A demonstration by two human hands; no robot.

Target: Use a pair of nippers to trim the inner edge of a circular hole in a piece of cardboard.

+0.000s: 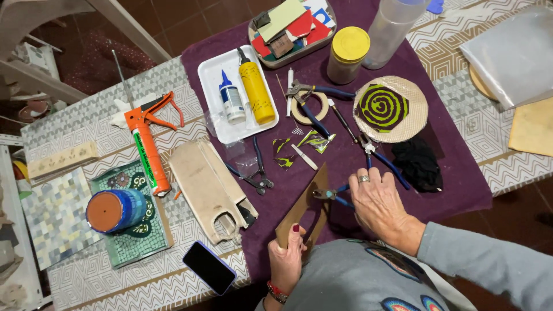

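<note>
**A:** Near the front edge of the counter [86,124], over the purple cloth [461,178], what did the hands hold?

**B:** Left hand [286,258] was closed around the lower end of a brown triangular tile piece [302,210], held upright on its edge, point up. Right hand [377,204] was curled over the blue handles of a pair of nippers [331,194]; the tool's head sat against the tile's right edge. A ring showed on one finger.

**A:** Nearest neighbours?

**B:** Just above the tile: small green-and-black glass shards [283,152] and a white stick [303,156]. Left of it, dark pliers [256,175]. Above the right hand, another blue-handled tool [380,158], and beside that a black cloth bundle [417,164].

**A:** Further out?

**B:** Round mesh disc with a green spiral mosaic [390,108]; roll of tape [310,106] under blue-handled cutters [314,98]; white tray [210,72] carrying a yellow bottle [257,92] and a small white glue bottle [231,99]. Yellow-lidded jar [348,55] and a dish of coloured tile scraps [291,29] at the far end.

**A:** Off the cloth?

**B:** Wooden cut-out board [207,187], dark phone [209,267], orange caulking gun [148,144], blue-wrapped terracotta pot [115,211] standing on a green mosaic panel [135,242].
</note>
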